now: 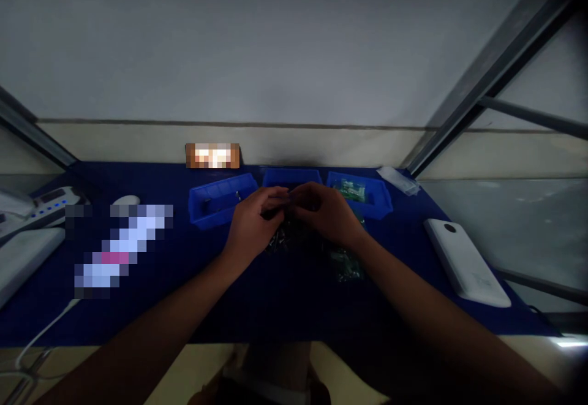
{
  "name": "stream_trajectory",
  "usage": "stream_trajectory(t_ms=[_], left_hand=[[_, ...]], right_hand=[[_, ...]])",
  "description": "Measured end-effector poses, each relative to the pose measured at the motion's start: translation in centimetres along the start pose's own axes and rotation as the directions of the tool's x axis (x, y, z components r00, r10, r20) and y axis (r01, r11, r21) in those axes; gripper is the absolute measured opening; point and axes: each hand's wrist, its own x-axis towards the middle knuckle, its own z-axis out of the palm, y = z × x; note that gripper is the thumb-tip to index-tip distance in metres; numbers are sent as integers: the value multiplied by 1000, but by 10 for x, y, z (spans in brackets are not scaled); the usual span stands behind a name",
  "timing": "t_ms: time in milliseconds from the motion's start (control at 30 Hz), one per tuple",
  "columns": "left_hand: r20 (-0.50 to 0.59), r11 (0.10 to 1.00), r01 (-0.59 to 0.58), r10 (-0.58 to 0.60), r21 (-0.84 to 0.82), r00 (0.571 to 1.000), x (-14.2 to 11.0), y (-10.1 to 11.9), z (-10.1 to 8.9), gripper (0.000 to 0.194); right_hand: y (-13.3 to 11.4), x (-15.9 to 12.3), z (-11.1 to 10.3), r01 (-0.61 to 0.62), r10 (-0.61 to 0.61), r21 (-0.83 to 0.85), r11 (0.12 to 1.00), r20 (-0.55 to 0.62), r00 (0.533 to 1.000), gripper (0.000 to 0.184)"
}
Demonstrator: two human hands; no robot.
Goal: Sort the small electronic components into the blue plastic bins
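My left hand (252, 218) and my right hand (326, 212) meet over the middle of the blue table, fingertips together. Both have their fingers closed in a pinch; whatever is between them is too small and dark to make out. Beneath them lies a loose pile of small shiny metal pieces (277, 241), partly covered by the hands. Clear packets with green contents (345, 265) rest by my right wrist. Just beyond the hands stand three blue bins: a left bin (202, 216) with a few small pieces, a middle bin (292, 174) mostly hidden, and a right bin (382, 204) holding green packets.
A white power bank (468, 264) lies at the right, with a clear plastic packet (399, 181) behind it. On the left are a blurred-out lit device (124, 252) with a white cable (46, 330), a white mouse (127, 201) and a power strip (50, 204).
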Motion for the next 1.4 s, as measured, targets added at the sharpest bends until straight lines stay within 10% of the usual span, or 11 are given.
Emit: stream_trajectory(t_ms=[1067, 1400], left_hand=[[-16, 997, 41, -40, 60, 999, -3, 5, -2, 24], [-4, 998, 41, -40, 52, 999, -3, 2, -5, 21]], right_hand=[[-4, -3, -2, 294, -311, -248, 923, -28, 950, 28], [-8, -3, 1, 129, -143, -149, 980, -86, 986, 11]])
